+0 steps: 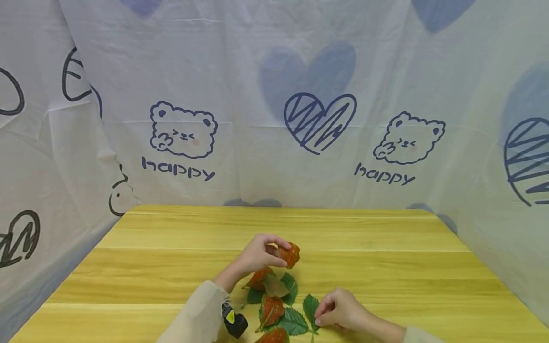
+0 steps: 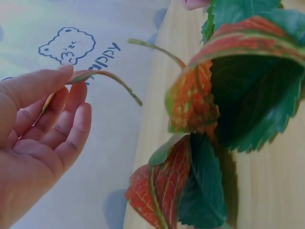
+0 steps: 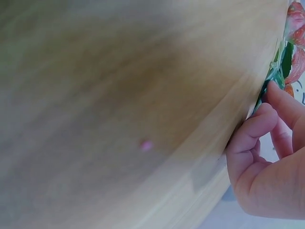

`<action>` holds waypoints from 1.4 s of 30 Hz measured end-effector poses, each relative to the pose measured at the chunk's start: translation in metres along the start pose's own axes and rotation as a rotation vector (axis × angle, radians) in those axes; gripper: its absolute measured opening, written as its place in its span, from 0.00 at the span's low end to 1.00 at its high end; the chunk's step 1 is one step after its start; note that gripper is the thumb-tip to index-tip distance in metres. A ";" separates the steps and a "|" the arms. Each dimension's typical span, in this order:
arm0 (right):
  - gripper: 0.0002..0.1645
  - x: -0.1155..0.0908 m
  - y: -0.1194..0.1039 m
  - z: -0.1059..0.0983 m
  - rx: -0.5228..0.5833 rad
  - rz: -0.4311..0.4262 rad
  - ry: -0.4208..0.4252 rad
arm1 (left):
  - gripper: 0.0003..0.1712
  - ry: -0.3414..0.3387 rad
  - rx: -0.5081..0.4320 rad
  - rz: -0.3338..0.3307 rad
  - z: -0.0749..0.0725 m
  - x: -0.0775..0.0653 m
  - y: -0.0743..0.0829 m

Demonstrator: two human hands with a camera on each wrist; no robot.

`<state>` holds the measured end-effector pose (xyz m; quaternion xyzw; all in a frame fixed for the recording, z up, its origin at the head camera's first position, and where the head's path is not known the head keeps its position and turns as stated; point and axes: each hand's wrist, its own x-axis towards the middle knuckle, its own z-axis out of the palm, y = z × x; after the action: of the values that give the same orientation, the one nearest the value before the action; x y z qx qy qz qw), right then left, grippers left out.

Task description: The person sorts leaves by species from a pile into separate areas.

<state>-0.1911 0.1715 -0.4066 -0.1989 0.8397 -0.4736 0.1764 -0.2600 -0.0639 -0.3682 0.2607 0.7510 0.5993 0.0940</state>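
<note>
My left hand (image 1: 260, 252) pinches a curled red-orange leaf (image 1: 290, 255) between thumb and fingers, raised above the other leaves. In the left wrist view its thin curved stem (image 2: 116, 81) points away from the fingertips. Lower right, my right hand (image 1: 343, 310) pinches the edge of a toothed green leaf (image 1: 310, 307) low at the table; the right wrist view shows the thumb and curled fingers at it. Between the hands lie more red leaves (image 1: 272, 308), further green leaves (image 1: 293, 321) and a brownish-green leaf (image 1: 275, 287), partly overlapping.
The leaves lie on a yellow wood-grain table (image 1: 386, 267). Behind and beside it hangs a pale cloth (image 1: 249, 157) with hearts and bears. A dark device with a yellow mark (image 1: 234, 323) is at the left wrist. A small pink spot (image 3: 146, 145) shows in the right wrist view.
</note>
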 end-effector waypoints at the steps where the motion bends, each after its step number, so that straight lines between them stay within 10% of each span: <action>1: 0.02 0.000 0.000 0.000 -0.006 -0.008 0.002 | 0.14 0.010 -0.014 -0.003 -0.001 -0.001 0.000; 16: 0.20 0.001 -0.001 0.001 -0.019 -0.053 0.023 | 0.10 0.139 0.031 0.076 -0.022 -0.014 -0.001; 42: 0.21 0.001 -0.001 0.001 -0.028 -0.044 0.023 | 0.08 0.368 0.201 -0.074 -0.081 -0.041 -0.012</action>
<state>-0.1913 0.1699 -0.4067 -0.2144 0.8435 -0.4680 0.1534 -0.2651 -0.1552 -0.3650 0.1272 0.8206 0.5550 -0.0495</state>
